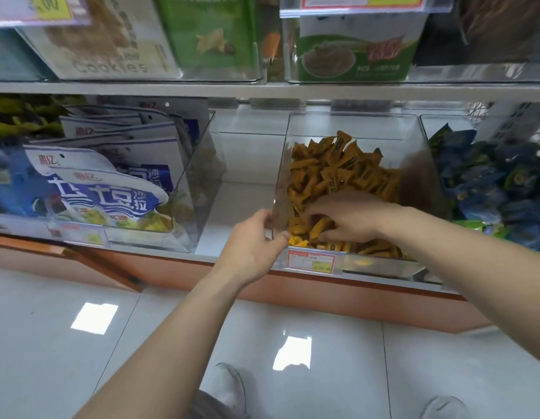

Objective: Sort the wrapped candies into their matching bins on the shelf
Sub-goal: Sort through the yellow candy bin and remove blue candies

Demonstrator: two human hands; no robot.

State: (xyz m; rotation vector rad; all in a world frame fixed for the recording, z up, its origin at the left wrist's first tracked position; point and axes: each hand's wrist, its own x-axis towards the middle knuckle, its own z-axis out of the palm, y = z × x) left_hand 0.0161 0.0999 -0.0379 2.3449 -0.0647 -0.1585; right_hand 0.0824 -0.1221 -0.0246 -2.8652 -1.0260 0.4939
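Candies (338,170), small glossy orange wrappers, too many to count, fill one clear plastic bin (281,164). Left hand (253,246) pinches its front corner. Right hand (350,216), fingers curled, grips some candies.

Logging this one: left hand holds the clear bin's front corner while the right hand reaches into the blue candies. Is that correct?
One slip: the right hand is in the orange candies; the blue candies lie further right, away from it. The head view shows it. The left hand does hold the front corner of the clear bin.
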